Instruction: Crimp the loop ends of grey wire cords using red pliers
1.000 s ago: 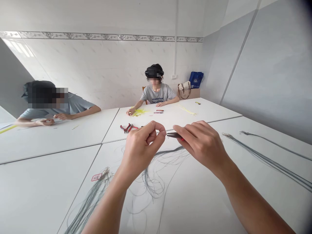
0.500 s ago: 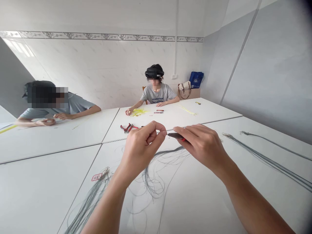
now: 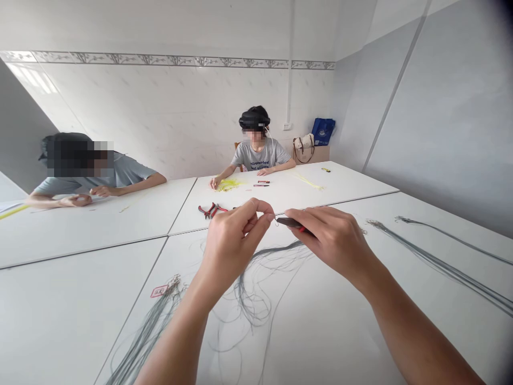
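White tabletop (image 3: 336, 342) inspected: left hand (image 3: 234, 248) has fingers (image 3: 256, 214) pressed together, pinching a thin wire (image 3: 276, 222); right hand (image 3: 332, 246) grips black-handled pliers (image 3: 289, 222), tips touching that wire just beside the left fingertips. Both hands sit slightly lower than earlier; grips unchanged

2 forearms (image 3: 409, 331) angled inward, left hand (image 3: 236, 243) pinching at the fingertips, right hand (image 3: 334, 248) curled, hands just apart

Red-handled pliers (image 3: 209, 211), grey cords (image 3: 441, 270), yellow threads (image 3: 227, 185), blue bag (image 3: 323, 131), grey floral wall border (image 3: 180, 62).
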`<control>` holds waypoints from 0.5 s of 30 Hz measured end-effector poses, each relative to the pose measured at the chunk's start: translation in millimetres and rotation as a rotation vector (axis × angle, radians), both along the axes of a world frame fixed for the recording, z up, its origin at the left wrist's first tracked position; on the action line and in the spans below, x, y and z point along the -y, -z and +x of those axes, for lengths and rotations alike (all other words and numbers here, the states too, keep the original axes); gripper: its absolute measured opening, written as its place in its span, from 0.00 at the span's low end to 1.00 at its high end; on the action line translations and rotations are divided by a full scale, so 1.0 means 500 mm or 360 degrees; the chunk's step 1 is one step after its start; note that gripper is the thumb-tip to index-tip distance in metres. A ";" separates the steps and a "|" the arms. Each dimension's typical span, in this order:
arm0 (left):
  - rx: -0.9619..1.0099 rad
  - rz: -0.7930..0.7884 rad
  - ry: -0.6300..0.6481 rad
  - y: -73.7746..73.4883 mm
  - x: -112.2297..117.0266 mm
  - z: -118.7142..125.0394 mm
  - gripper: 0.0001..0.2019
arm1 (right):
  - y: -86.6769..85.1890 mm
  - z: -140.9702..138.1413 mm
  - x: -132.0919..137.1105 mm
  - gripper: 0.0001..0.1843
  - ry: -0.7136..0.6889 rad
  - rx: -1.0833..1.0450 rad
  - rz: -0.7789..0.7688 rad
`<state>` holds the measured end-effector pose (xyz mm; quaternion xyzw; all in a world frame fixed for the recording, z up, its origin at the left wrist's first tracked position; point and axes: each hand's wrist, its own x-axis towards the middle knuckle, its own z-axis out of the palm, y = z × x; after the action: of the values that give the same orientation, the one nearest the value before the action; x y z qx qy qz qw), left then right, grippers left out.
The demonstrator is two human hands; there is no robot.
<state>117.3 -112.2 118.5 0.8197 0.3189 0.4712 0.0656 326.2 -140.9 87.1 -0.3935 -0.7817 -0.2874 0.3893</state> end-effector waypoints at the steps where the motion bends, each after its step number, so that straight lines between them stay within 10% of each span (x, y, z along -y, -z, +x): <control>1: -0.0001 -0.0028 -0.0007 0.001 -0.002 0.000 0.06 | -0.001 0.000 -0.001 0.07 0.0006 0.0007 -0.0005; 15: 0.0034 -0.0255 0.0045 0.004 -0.005 0.000 0.06 | -0.003 -0.003 -0.003 0.06 -0.0144 -0.0273 -0.0307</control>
<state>117.2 -109.6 116.8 0.8113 0.3432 0.4519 0.1410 324.7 -139.6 88.6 -0.4166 -0.7865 -0.1584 0.4275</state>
